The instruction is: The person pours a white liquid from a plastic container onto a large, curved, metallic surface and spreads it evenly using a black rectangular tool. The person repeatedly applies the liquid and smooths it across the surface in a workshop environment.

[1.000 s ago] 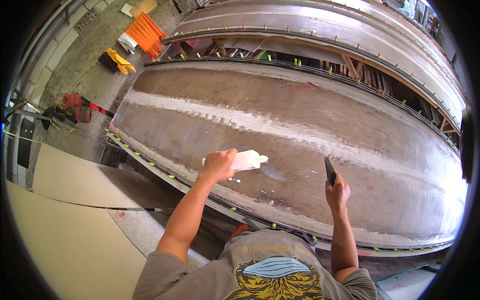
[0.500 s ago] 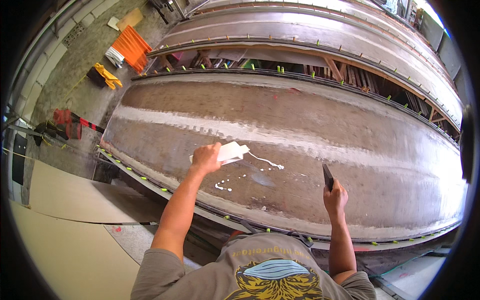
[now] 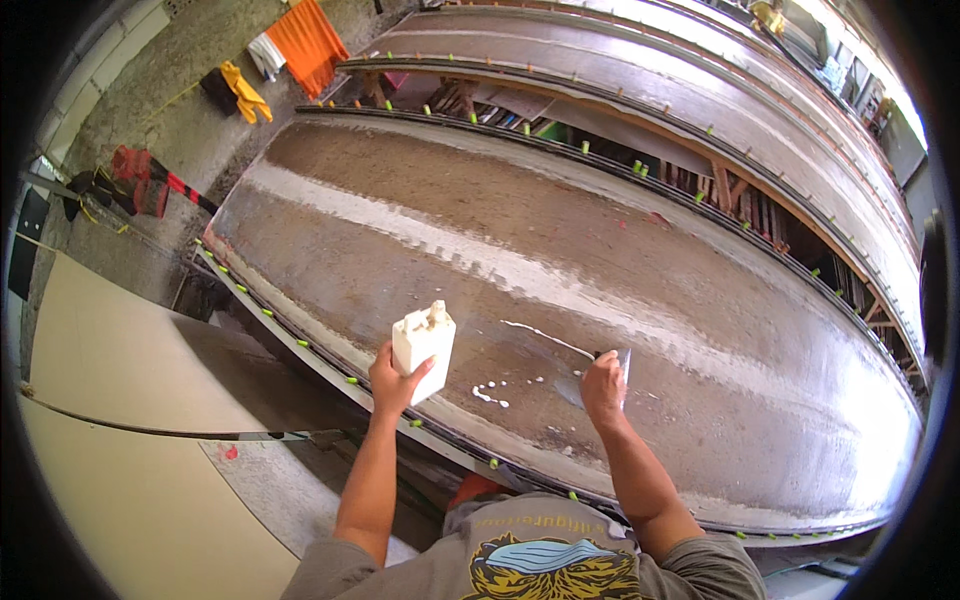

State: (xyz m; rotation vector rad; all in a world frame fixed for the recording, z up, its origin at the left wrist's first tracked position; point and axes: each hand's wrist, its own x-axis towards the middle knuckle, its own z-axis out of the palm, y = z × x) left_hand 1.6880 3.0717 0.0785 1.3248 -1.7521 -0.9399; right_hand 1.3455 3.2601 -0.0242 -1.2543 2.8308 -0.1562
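Observation:
My left hand [image 3: 390, 385] is closed around a white, boxy pouring container [image 3: 424, 355], which stands nearly upright above the near edge of a long brown-grey panel [image 3: 350, 255]. In my right hand [image 3: 602, 392] is a flat scraper [image 3: 626, 362], largely hidden by the fingers and held low at the panel surface. A thin trail of white liquid [image 3: 545, 335] runs across the panel and ends beside the scraper. Between my hands lie scattered white drops [image 3: 487, 396]. Farther back, a broad whitish streak [image 3: 430, 235] stretches along the panel.
Several yellow-green clips [image 3: 302, 343] line the panel's edges. Behind it runs another long panel [image 3: 560, 45], with stacked material beneath. An orange cloth [image 3: 308, 48] and a yellow glove [image 3: 246, 95] are at the far left. Cream sheets [image 3: 110, 335] lie at the near left.
My left hand has tipped the container from its pouring tilt to nearly upright. The right hand has moved left and down to the panel with the scraper, by the liquid. The view has shifted.

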